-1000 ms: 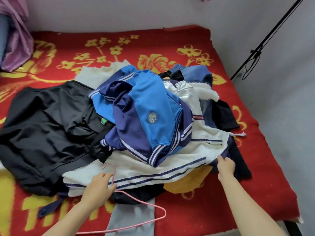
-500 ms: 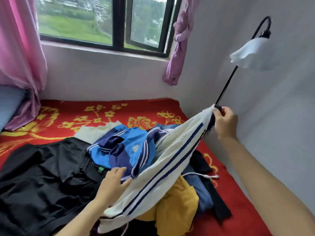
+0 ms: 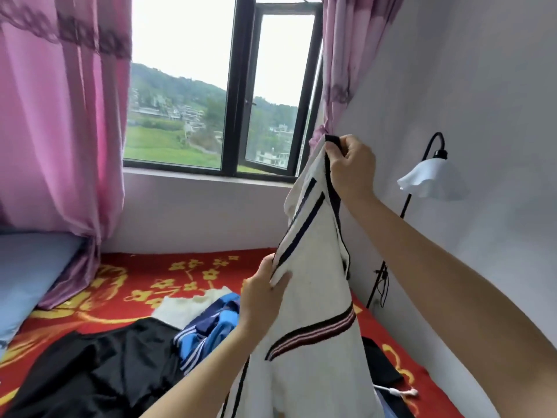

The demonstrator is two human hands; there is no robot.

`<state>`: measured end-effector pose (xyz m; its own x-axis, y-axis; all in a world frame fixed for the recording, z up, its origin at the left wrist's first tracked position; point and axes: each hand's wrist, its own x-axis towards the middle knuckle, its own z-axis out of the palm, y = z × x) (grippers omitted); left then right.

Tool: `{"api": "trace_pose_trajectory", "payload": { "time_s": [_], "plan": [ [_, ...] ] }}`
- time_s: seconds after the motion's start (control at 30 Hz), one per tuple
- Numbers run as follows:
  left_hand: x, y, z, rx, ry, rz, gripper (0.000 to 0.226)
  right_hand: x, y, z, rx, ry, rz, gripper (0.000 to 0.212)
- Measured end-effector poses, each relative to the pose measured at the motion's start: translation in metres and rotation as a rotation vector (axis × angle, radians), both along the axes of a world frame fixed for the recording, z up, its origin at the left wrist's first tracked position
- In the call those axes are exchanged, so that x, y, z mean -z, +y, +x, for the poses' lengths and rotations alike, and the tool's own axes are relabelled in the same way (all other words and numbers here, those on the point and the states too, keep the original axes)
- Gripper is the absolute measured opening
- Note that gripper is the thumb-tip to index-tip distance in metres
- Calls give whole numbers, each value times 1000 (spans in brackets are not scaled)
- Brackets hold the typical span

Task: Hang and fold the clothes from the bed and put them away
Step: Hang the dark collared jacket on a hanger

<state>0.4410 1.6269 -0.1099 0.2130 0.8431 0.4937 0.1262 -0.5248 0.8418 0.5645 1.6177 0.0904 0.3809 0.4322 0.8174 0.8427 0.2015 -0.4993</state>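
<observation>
Right hand [image 3: 351, 165] pinching dark trim of white striped sweater [image 3: 313, 297], lifting it above bed [image 3: 401, 360]; left hand [image 3: 262, 300] gripping striped edge. Advisable: finding shoulders, shaking flat before hanging.

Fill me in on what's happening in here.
A person is holding a white striped garment up over the bed. The right hand grips its dark-trimmed top edge high up, and the left hand pinches an edge lower down, so the cloth hangs between them. A black garment and a blue jacket lie unfolded on the bed.
</observation>
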Motion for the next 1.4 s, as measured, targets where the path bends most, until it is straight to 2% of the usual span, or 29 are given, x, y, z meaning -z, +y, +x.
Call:
{"api": "trace_pose_trajectory", "payload": {
  "time_s": [0.07,0.17,0.27,0.37,0.47,0.5,0.63,0.7,0.77,0.9,0.97,1.1,1.17,1.27,1.33,1.4],
  "plan": [
    [-14,16,-21,-99,-13,40,21,-3,2,8,52,78,-6,22],
    [-61,36,-51,-187,37,182,18,-9,4,18,105,216,-10,25],
    [-119,47,-80,-304,74,321,20,-22,6,15,110,263,13,28],
    [-174,54,-118,-410,45,437,24,-50,2,-7,19,222,115,29],
    [-220,53,-163,-528,5,580,30,-91,-3,-44,-119,141,198,14],
    [-231,52,-179,-553,-13,606,32,-104,-3,-58,-149,114,204,19],
    [-238,48,-244,-658,-6,569,36,-118,6,-115,-311,76,165,27],
    [-217,43,-271,-701,19,517,35,-97,21,-138,-422,116,105,31],
    [-177,33,-299,-720,72,400,46,-58,38,-163,-503,145,-45,29],
    [-71,16,-354,-812,396,197,75,52,67,-208,-611,225,-360,36],
    [-11,3,-380,-809,518,36,70,121,70,-236,-656,251,-524,38],
    [109,-33,-419,-864,738,-408,43,255,50,-282,-697,247,-876,42],
    [156,-57,-433,-893,808,-543,30,308,32,-299,-709,371,-1030,45],
    [202,-91,-443,-884,872,-644,32,353,7,-317,-694,692,-1180,38],
    [223,-110,-444,-864,933,-691,44,366,-4,-327,-709,830,-1259,28],
    [237,-129,-436,-838,990,-742,66,368,-15,-338,-740,908,-1303,24]
  ]
}}
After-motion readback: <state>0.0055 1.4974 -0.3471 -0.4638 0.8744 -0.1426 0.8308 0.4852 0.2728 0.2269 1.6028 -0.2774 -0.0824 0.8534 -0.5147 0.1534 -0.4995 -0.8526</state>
